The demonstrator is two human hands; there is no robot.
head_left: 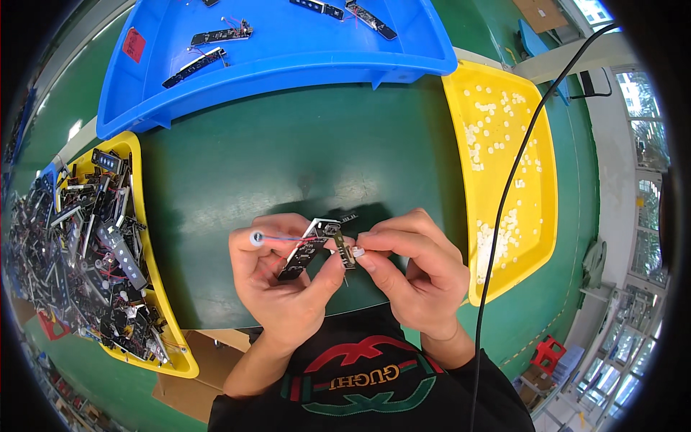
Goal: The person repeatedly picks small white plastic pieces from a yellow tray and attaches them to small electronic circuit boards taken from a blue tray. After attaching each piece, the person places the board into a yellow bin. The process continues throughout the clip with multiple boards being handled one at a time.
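Over the green surface [288, 158], the left hand [284, 284] is pinching a small black circuit board with thin red wires [306, 252] while the right hand [417, 277], just beside it, is squeezing a tiny white pad [358, 251] against its end, so careful lining up seems needed.

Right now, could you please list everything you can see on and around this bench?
Circuit board strip: one, black, held between both hands.
Blue tray: one, far side, a few black boards inside.
Left yellow tray: one, heaped with black boards and wires.
Right yellow tray: one, scattered small white pieces.
Green mat: one, table centre.
Black cable: one, crossing right tray.
Left hand: one, gripping board.
Right hand: one, pinching board's end.
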